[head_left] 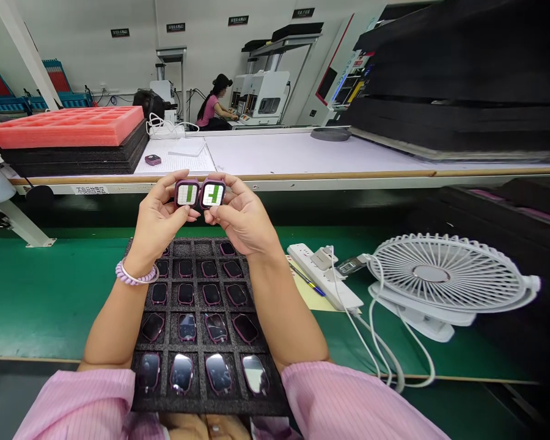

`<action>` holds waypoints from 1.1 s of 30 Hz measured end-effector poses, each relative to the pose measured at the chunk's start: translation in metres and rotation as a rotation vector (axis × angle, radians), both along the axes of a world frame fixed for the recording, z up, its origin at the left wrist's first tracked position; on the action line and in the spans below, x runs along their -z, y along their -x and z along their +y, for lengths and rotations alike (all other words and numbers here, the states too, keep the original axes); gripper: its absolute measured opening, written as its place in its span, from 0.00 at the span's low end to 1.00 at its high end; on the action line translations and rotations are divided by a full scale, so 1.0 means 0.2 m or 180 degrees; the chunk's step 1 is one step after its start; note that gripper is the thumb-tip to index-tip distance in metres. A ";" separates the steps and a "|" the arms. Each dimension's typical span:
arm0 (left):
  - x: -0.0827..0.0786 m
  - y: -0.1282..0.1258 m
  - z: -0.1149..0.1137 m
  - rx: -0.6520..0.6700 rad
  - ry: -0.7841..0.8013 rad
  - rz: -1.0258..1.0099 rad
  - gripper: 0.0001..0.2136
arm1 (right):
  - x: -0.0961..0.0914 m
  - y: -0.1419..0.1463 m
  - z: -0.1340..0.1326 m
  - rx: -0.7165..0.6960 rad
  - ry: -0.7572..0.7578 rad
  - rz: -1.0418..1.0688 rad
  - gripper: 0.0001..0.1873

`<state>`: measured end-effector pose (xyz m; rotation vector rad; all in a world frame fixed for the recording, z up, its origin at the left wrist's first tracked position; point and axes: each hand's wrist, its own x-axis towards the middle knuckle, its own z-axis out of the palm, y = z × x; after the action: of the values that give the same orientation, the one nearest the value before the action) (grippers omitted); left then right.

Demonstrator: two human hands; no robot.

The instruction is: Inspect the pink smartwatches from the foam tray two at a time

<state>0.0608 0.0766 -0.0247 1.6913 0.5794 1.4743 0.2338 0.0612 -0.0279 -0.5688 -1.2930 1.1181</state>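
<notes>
My left hand [162, 214] pinches a smartwatch case [186, 194] between thumb and fingers; its lit screen shows a white grid with a green bar. Beside it, my right hand [241, 214] grips a second smartwatch case [212, 194], also lit, with a green stepped shape on white. The two cases are side by side, almost touching, and their screens face me. Below my wrists lies a black foam tray [199, 247] with rows of compartments. Most of these hold dark-screened purple watch cases, such as one watch [182, 373] in the front row. Two back-row compartments show no watch.
Right of the tray are a white power strip [323, 275], a pen [309, 281] and a white fan [431, 275] with loose cables. On the shelf stand pink foam trays [73, 125], another watch case [153, 159] and black stacks [462, 85]. A co-worker [215, 104] sits beyond.
</notes>
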 end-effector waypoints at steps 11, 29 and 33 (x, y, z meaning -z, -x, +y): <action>-0.01 0.00 0.01 -0.0285 -0.0084 -0.0103 0.17 | 0.01 -0.01 0.01 -0.0192 0.0090 0.0179 0.24; 0.05 0.03 0.08 -0.0140 -0.0584 0.0070 0.24 | 0.03 -0.02 0.01 -0.0143 -0.0040 0.0045 0.30; 0.06 0.03 0.09 -0.0129 -0.0631 0.0109 0.27 | 0.03 -0.02 0.01 -0.0003 -0.0072 0.0008 0.32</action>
<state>0.0544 0.0940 -0.0374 1.8697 0.5017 1.5776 0.2368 0.0633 -0.0337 -0.5500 -1.3023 1.1033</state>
